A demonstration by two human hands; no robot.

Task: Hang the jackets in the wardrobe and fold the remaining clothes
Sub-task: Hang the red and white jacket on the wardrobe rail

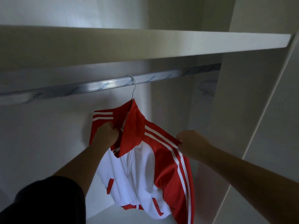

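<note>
Jacket (145,167) hangs by its hanger (133,88) on the rail (97,87); my left hand (106,132) grips the collar, right hand (188,139) pinches the shoulder. I see no other clothes; folding remains.

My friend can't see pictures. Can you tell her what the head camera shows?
A red and white jacket hangs on a white hanger hooked over the silver wardrobe rail, and a person is holding it with both hands. The left hand grips the collar and the right hand pinches the striped shoulder. A white shelf sits just above the rail.
</note>
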